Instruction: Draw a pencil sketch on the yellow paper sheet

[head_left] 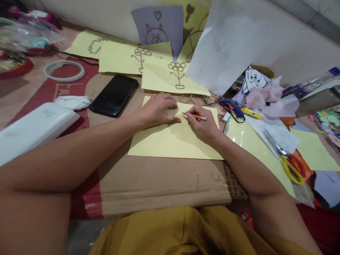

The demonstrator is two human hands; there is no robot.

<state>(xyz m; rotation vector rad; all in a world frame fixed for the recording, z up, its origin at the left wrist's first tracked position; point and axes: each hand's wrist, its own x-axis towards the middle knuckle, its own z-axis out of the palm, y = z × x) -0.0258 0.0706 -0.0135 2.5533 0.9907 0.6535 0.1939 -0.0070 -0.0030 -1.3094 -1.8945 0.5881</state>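
Cardboard (159,180) covers the counter (30,88) where I watch the left hand (159,109), loosely spread, rest on a yellow sheet (175,141) while the right hand (203,124) pinches a pencil (197,116) over it, flower drawings (162,78) just beyond.

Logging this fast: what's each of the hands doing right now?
Left hand: open, on the paper, holding nothing visible.
Right hand: closed, holding the pencil.

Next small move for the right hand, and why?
Probably a light stroke with the orange pencil: the right hand holds it with the tip at the yellow sheet, the left hand rests on that sheet, and I can make out no marks there.
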